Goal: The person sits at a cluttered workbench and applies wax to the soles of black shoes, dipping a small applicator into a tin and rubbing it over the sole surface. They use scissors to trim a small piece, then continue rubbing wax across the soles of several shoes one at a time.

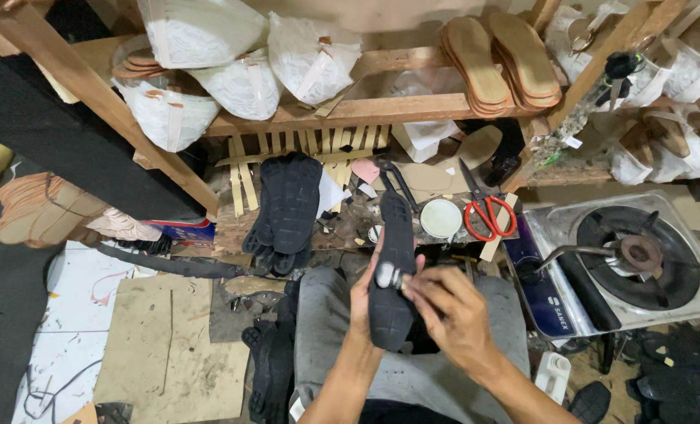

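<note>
- I have the black shoe sole held upright over my lap, in front of the near edge of the low workbench; its toe points up toward the bench and its heel sits down between my wrists.
- My judgement of doing this step well: keep the sole steady with the supporting hand and let the fingertips of the other work along the edge, pressing evenly so nothing shifts or lifts; a firm brace against the knee would help.
- My left hand is curled partly closed around the left edge of the sole, the thumb lying across its face beside a small pale patch; it clearly grips the sole.
- My right hand is half closed, its fingertips pinching the right edge of the sole near the middle; I take it as gripping too.
- On the bench beyond the sole stand a round white tin lid and red-handled scissors toward the right end, and a stack of black soles toward the left.
- At the right edge sits a gas stove; tan insoles rest on the wooden shelf above.
</note>
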A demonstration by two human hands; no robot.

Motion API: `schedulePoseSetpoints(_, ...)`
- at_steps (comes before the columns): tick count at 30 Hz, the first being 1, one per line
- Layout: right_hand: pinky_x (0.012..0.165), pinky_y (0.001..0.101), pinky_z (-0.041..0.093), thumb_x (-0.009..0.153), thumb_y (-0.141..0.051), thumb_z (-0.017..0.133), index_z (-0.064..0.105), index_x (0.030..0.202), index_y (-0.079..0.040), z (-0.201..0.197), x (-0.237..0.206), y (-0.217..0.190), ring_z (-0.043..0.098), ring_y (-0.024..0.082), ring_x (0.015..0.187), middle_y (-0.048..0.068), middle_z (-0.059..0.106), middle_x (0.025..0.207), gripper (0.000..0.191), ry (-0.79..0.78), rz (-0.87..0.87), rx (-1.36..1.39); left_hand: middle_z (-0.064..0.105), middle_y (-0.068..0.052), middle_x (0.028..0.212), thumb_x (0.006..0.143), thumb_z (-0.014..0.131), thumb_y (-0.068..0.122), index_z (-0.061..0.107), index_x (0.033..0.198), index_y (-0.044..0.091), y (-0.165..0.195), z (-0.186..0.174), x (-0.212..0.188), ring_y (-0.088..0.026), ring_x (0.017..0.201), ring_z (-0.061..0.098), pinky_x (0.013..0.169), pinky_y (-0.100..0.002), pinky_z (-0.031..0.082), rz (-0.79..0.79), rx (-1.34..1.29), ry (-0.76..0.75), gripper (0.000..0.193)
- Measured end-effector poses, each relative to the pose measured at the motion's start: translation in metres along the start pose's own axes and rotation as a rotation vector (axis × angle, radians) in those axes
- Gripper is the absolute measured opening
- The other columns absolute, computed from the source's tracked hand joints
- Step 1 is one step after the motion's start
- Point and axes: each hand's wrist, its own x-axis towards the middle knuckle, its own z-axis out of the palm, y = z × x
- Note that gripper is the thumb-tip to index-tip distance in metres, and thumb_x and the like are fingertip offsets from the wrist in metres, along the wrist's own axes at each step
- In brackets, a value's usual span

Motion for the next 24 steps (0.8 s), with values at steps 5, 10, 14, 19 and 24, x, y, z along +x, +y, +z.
schedulePoseSetpoints(5, 0.071, 0.0344, 0.055, 0.075, -0.002, 0.082, 0.076, 0.102, -0.004, -0.002, -0.007, -0.01, 0.069, 0.024, 0.084, 0.008, 0.069, 0.096, 0.028, -0.03, -0.131, -0.041, 0.048, -0.02, 0.157, 0.116, 0.04, 0.023, 0.032, 0.17, 0.017, 0.005, 0.01, 0.004, -0.035, 0.129, 0.056, 0.108, -0.045, 0.055, 0.04, -0.026, 0.086, 0.055)
schedulePoseSetpoints(10, 0.068, 0.0358, 0.054, 0.073, -0.001, 0.083, 0.076, 0.1, -0.004, -0.006, 0.0, -0.011, 0.068, 0.025, 0.08, 0.009, 0.069, 0.094, 0.028, -0.052, -0.145, -0.097, 0.051, -0.018, 0.152, 0.114, 0.038, 0.022, 0.035, 0.164, 0.016, 0.007, 0.023, 0.003, -0.033, 0.131, 0.058, 0.107, -0.044, 0.054, 0.016, -0.048, -0.051, 0.051)
schedulePoseSetpoints(14, 0.072, 0.0357, 0.055, 0.078, 0.0, 0.082, 0.074, 0.103, -0.004, -0.007, 0.002, -0.01, 0.068, 0.025, 0.085, 0.009, 0.068, 0.098, 0.027, 0.009, -0.158, -0.07, 0.049, -0.02, 0.155, 0.115, 0.035, 0.02, 0.035, 0.163, 0.013, 0.001, 0.029, 0.003, -0.034, 0.135, 0.056, 0.11, -0.043, 0.048, -0.001, -0.018, -0.309, 0.049)
schedulePoseSetpoints(19, 0.066, 0.0344, 0.054, 0.071, -0.001, 0.082, 0.075, 0.103, -0.004, -0.013, -0.013, -0.018, 0.068, 0.024, 0.081, 0.008, 0.069, 0.095, 0.033, -0.184, -0.291, 0.039, 0.047, -0.017, 0.156, 0.107, 0.033, 0.015, 0.036, 0.16, 0.008, 0.01, 0.031, 0.005, -0.028, 0.141, 0.052, 0.12, -0.045, 0.042, 0.101, 0.062, 0.081, 0.054)
schedulePoseSetpoints(24, 0.067, 0.0365, 0.054, 0.073, -0.002, 0.083, 0.074, 0.104, -0.004, -0.013, -0.01, -0.018, 0.067, 0.027, 0.082, 0.009, 0.068, 0.096, 0.033, -0.079, -0.213, -0.081, 0.048, -0.018, 0.156, 0.112, 0.034, 0.018, 0.038, 0.162, 0.009, 0.006, 0.03, 0.01, -0.029, 0.142, 0.047, 0.123, -0.046, 0.036, 0.097, 0.059, -0.013, 0.051)
